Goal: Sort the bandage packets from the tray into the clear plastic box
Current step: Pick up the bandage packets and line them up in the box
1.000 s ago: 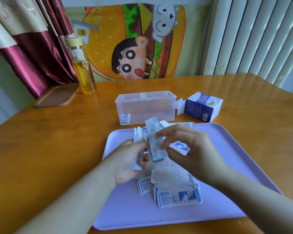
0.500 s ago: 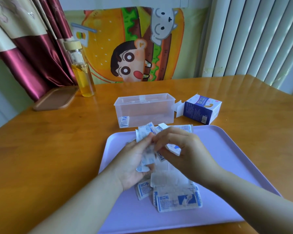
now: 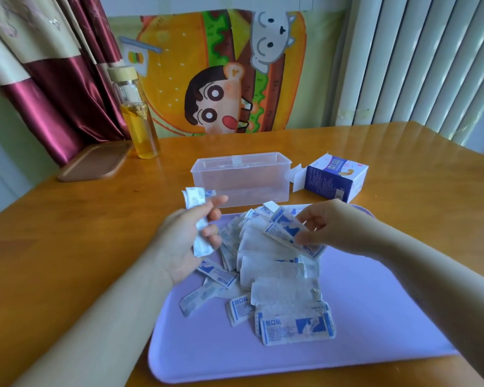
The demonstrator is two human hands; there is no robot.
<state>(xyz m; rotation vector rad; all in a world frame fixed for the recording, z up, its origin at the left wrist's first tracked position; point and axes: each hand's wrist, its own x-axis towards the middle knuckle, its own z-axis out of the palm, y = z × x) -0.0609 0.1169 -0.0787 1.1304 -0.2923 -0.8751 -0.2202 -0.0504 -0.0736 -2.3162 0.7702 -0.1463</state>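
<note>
A lilac tray (image 3: 375,317) lies on the wooden table with a heap of several white-and-blue bandage packets (image 3: 280,277) on it. Behind the tray stands the clear plastic box (image 3: 241,178), open at the top. My left hand (image 3: 185,241) is raised over the tray's left rim, palm up, and holds a small bunch of packets (image 3: 197,216) with its fingers curled around them. My right hand (image 3: 327,227) hovers over the back of the heap and pinches one packet (image 3: 284,231) between thumb and fingers.
A blue-and-white bandage carton (image 3: 334,177) with its flap open lies right of the box. A glass bottle of yellow liquid (image 3: 136,115) and a brown wooden tray (image 3: 95,162) stand at the back left. A curtain and a cartoon cushion are behind the table.
My hands were together over the heap working on one packet. They have moved apart: the left rose leftward with its packets, and the right moved right and took hold of another packet.
</note>
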